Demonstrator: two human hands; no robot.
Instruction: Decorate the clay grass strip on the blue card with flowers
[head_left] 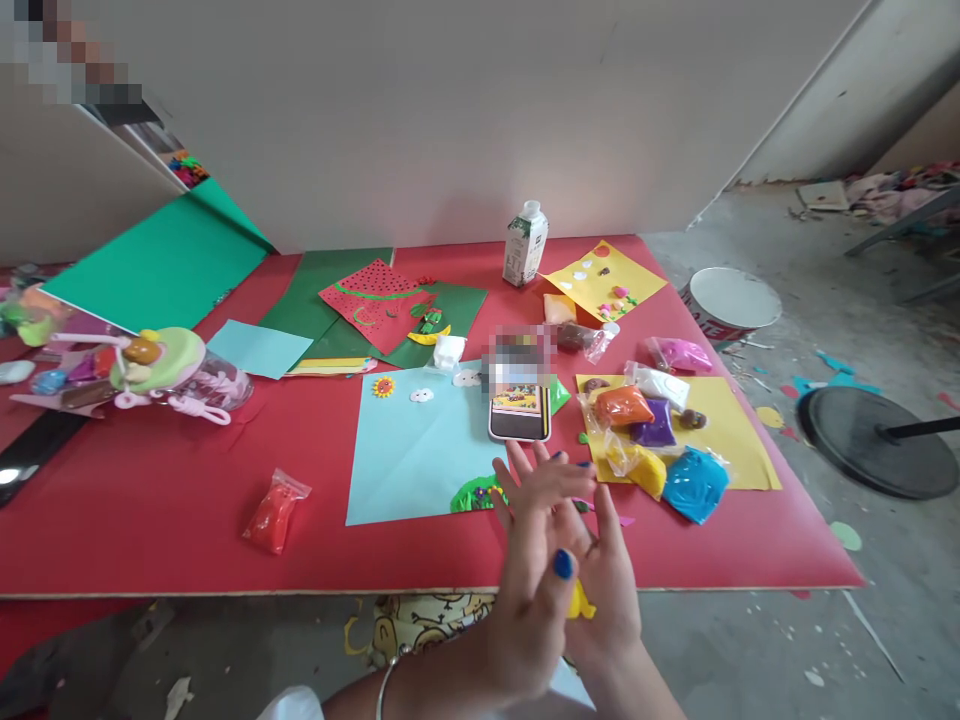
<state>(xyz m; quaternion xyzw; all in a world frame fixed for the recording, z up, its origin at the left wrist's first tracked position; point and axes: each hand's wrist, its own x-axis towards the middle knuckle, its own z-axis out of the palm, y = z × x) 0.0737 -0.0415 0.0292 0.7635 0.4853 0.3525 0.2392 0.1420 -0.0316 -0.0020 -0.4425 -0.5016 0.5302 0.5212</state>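
My left hand [525, 580] lies across my right hand [619, 590] at the table's front edge, its fingers stretched out. My right palm faces up beneath it, with its fingers straight and spread. A lump of yellow clay [582, 602] shows between the two palms, partly hidden by my left hand. Just beyond my fingertips, a phone [519, 425] with a lit picture rests on a light blue sheet [405, 450]. This sheet bears a clay sun [384, 386], a white clay cloud [421, 395] and a green clay patch [472, 494] with small flowers.
Clay packets, including orange [624, 405], yellow [637, 470] and blue [696, 486], lie on a yellow sheet [739, 430] at right. A red clay packet [276, 515] lies left. A carton bottle [525, 245] stands at the back. A bucket [731, 300] stands beyond the table's right edge.
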